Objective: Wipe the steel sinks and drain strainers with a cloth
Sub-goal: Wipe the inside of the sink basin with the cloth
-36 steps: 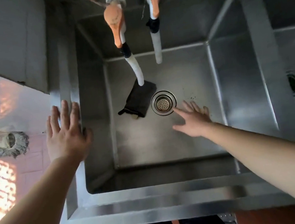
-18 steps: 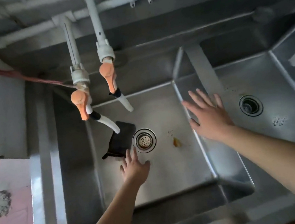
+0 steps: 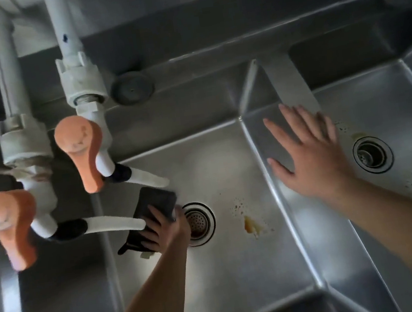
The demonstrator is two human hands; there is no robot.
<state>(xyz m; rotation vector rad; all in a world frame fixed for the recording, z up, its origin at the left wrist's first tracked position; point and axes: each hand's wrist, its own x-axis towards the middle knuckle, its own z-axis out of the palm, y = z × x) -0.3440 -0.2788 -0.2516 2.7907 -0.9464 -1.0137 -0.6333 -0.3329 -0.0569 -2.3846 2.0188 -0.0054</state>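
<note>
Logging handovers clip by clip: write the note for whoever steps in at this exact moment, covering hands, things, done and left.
Left hand: fingers laid on the dark cloth on the floor of the left sink, beside its drain strainer; whether it has gripped the cloth cannot be told.
Right hand: open, fingers spread, over the divider between the sinks, holding nothing.
Right sink: its strainer is untouched.
Done: nothing visibly wiped. An orange stain and dark specks lie right of the left strainer; specks also in the right sink.
Left: pick up the cloth, wipe both sinks and both strainers.
</note>
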